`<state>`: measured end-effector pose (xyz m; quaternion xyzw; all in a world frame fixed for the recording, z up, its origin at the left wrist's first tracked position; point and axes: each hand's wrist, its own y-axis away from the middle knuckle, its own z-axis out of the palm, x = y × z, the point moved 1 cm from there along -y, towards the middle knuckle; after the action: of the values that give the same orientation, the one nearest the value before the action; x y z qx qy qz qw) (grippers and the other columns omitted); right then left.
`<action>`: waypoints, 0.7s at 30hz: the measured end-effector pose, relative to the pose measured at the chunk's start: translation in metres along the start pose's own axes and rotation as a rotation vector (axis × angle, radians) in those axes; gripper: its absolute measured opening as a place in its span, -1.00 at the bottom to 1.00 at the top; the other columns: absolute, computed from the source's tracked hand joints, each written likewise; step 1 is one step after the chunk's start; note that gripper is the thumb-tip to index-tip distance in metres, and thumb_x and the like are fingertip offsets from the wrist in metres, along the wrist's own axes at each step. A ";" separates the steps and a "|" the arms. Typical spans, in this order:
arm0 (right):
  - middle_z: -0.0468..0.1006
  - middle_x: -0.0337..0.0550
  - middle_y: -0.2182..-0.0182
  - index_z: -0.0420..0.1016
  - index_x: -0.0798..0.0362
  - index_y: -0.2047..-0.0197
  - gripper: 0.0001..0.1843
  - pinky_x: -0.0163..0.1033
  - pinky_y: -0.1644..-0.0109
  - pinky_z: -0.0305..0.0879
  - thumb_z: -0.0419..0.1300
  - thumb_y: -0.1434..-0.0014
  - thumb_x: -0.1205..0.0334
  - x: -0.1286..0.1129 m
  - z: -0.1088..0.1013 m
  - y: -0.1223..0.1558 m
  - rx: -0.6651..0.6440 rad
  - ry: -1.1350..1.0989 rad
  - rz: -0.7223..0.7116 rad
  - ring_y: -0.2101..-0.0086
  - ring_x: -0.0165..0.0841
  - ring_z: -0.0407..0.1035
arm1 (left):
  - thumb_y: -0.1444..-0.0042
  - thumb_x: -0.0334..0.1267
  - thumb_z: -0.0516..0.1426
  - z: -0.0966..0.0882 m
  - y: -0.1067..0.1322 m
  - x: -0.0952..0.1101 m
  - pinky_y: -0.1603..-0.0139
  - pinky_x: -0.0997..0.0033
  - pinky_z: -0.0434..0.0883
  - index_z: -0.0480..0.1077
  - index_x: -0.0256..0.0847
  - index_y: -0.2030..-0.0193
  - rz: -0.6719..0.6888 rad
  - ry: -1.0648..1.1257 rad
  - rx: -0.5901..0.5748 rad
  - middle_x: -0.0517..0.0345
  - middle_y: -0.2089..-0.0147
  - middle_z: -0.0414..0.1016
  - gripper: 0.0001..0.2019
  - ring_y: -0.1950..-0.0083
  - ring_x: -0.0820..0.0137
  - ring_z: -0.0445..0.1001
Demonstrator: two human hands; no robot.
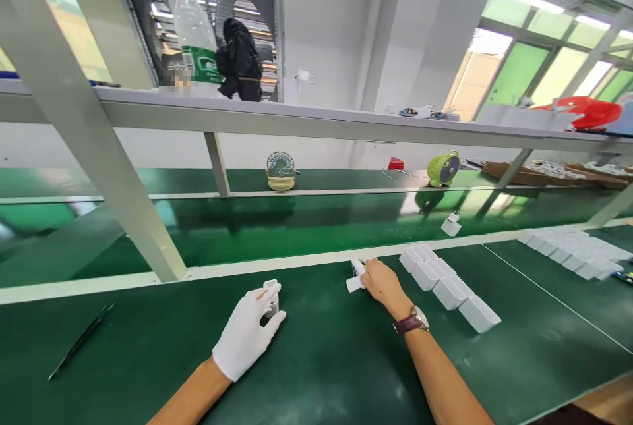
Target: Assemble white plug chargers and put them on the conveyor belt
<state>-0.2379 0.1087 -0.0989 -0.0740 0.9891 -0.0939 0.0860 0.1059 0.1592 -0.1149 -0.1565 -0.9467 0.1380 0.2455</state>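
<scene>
Green workbench (pixel 316 366): spread across the foreground of my remote view, both hands at work on it.
Overhead shelf (pixel 297 117): crosses above, carrying a clear plastic bottle (pixel 190 23) with a green label; I cannot make out its contents.
Cardboard trays (pixel 537 178): far right, beyond the bench, holding loose white pieces.
Row of white housings (pixel 449 292): just right of the right hand, which is the nearer one, slanting from far left to near right; I cannot tell whether they are hollow.
Left hand (pixel 247 333): white-gloved, thumb spread away, fingers over a small white casing (pixel 273 306); I cannot tell whether they grip it.
Right hand (pixel 383 283): bare, thumb and fingers drawn together, seemingly pinching a white plastic part (pixel 355 284).
Black tweezers (pixel 82 340): well left of the glove.
White plastic part: touching the right fingertips, on their left; long axis unclear to me.
Small white casing: beneath the gloved fingers, long axis pointing away from the wearer.
</scene>
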 end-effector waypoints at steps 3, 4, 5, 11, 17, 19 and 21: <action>0.55 -0.02 0.16 0.42 0.08 -0.08 -0.69 -0.21 0.08 0.37 -0.04 -0.40 0.26 -0.024 0.009 0.002 -0.058 -0.151 -0.175 0.17 -0.26 0.47 | -0.17 -0.14 0.15 -0.001 0.003 0.005 -0.17 0.17 0.37 0.31 -0.05 -0.28 -0.007 0.009 0.026 0.00 -0.09 0.44 -0.49 -0.13 0.13 0.41; 0.54 -0.06 0.10 0.37 0.03 -0.16 -0.66 -0.21 0.03 0.38 -0.06 -0.42 0.21 -0.031 0.010 0.004 -0.070 -0.260 -0.232 0.13 -0.29 0.46 | -0.16 -0.14 0.16 -0.002 0.003 0.006 -0.19 0.15 0.35 0.31 -0.06 -0.28 -0.020 0.005 0.028 -0.02 -0.11 0.43 -0.48 -0.17 0.11 0.39; 0.53 -0.07 0.04 0.33 0.00 -0.21 -0.64 -0.20 -0.02 0.38 -0.08 -0.43 0.16 -0.036 0.011 0.007 -0.082 -0.385 -0.271 0.09 -0.30 0.45 | -0.15 -0.13 0.18 -0.004 0.004 0.007 -0.21 0.14 0.34 0.31 -0.06 -0.27 -0.039 0.001 0.030 -0.03 -0.12 0.42 -0.47 -0.21 0.08 0.35; 0.39 -0.02 -0.18 0.28 -0.03 -0.29 -0.42 -0.02 -0.24 0.29 0.13 -0.29 -0.08 -0.039 0.006 0.018 -0.188 -0.635 -0.167 -0.15 -0.19 0.32 | 0.03 0.04 0.28 -0.007 0.003 0.004 -0.35 0.10 0.20 0.19 -0.15 -0.35 -0.213 0.047 0.024 -0.10 -0.31 0.22 -0.19 -0.37 0.02 0.16; 0.45 0.12 -0.10 0.27 0.14 -0.31 -0.29 0.08 -0.21 0.27 0.28 -0.14 0.08 -0.048 0.019 0.020 -0.190 -0.308 -0.283 -0.10 -0.04 0.33 | 0.09 0.00 0.32 -0.003 -0.002 -0.001 -0.33 -0.02 0.17 -0.15 -0.08 -0.49 -0.314 0.207 -0.147 -0.10 -0.37 0.16 0.07 -0.40 -0.09 0.09; 0.45 0.12 -0.09 0.27 0.16 -0.31 -0.34 0.07 -0.19 0.28 0.23 -0.17 0.17 -0.048 0.026 0.020 -0.174 -0.304 -0.278 -0.08 -0.05 0.33 | 0.05 -0.03 0.30 -0.003 -0.002 -0.003 -0.32 -0.04 0.17 -0.20 -0.06 -0.50 -0.314 0.251 -0.198 -0.09 -0.34 0.22 0.06 -0.40 -0.10 0.09; 0.46 0.10 -0.07 0.26 0.14 -0.31 -0.36 0.06 -0.16 0.32 0.20 -0.18 0.19 -0.047 0.032 0.020 -0.152 -0.329 -0.286 -0.03 -0.06 0.36 | 0.01 -0.07 0.27 -0.002 0.000 -0.006 -0.33 -0.03 0.14 -0.17 -0.05 -0.49 -0.298 0.281 -0.216 -0.07 -0.32 0.25 0.00 -0.40 -0.07 0.08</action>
<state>-0.1886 0.1304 -0.1263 -0.2339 0.9455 -0.0169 0.2260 0.1119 0.1571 -0.1152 -0.0583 -0.9250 -0.0252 0.3745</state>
